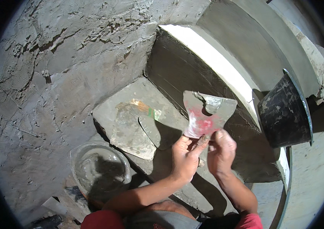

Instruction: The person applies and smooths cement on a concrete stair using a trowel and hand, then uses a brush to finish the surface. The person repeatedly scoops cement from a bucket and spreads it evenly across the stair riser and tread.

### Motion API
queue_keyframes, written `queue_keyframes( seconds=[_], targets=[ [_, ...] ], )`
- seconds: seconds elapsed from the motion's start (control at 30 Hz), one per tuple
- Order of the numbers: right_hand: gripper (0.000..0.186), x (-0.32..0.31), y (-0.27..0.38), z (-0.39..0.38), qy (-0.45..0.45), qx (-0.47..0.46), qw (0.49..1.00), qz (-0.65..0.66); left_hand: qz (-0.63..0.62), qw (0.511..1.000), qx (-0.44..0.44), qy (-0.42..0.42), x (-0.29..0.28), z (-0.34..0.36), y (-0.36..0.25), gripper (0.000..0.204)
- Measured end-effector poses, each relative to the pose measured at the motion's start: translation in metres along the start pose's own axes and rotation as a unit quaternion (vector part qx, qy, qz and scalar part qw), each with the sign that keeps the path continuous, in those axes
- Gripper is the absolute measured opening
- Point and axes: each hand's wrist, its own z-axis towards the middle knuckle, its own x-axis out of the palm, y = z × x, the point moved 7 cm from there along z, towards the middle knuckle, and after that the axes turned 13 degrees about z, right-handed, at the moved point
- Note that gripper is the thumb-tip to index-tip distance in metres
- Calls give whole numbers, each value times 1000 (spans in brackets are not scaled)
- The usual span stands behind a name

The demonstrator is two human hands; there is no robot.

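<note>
A flat, flared scraper [204, 126], smeared with pink and grey, is held up in front of me. A lump of wet grey mortar [212, 104] clings to its upper face. Fingers and thumb of my left hand [186, 156] pinch the scraper's lower edge. Beside it, my right hand [222, 150] grips the lower right corner, thumb on top. Beyond the hands, on the grey step [124, 91], lies a rounded flat blade [149, 130], partly in shadow, near a mortar-stained flat sheet [131, 139].
A bucket of wet grey mortar [101, 168] stands at lower left. At right, a black bucket [286, 112] sits tilted by the higher step, whose top [211, 51] is brightly lit. A rough plastered wall [55, 76] rises on the left.
</note>
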Motion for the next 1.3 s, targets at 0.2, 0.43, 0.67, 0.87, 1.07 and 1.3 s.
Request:
queue_keyframes(
  seconds=[0.2, 0.43, 0.67, 0.87, 1.07, 1.3],
  targets=[
    [25, 22, 27, -1, 55, -68, 994, -69, -22, 997, 31, 69, 15, -2, -9, 23],
    [49, 139, 74, 39, 315, -417, 601, -605, 150, 986, 60, 33, 6, 17, 6, 29],
    [41, 198, -17, 115, 438, -479, 184, -738, 737, 614, 278, 45, 9, 40, 34, 88],
    [60, 186, -21, 145, 369, -543, 231, -718, 855, 495, 135, 69, -41, 64, 26, 62],
    [61, 178, -26, 148, 365, -541, 236, -720, 856, 481, 121, 147, -38, 86, 3, 49],
    [55, 182, -30, 154, 364, -549, 242, -713, 804, 513, 141, 265, -22, 45, 31, 54]
  ],
)
